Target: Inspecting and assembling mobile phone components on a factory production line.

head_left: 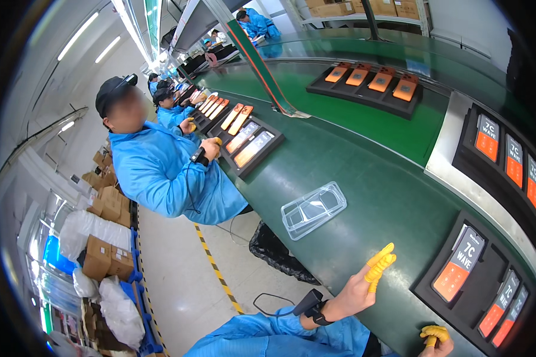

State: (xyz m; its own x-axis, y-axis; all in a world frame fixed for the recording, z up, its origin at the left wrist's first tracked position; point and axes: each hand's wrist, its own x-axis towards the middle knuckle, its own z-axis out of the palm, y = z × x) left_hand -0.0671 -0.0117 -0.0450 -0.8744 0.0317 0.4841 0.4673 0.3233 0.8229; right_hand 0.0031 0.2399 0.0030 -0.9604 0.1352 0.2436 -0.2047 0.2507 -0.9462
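Resting left hand (pixel 354 291) near black tray (pixel 441 262), orange-labelled packages (pixel 458 265)

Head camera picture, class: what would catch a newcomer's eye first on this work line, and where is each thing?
First the left hand at the lower middle, its fingertips in yellow finger cots, raised open over the green bench. Right of it lies a black tray of orange and grey phones; ahead of it lies a clear plastic tray. At left, a co-worker's blue coat.
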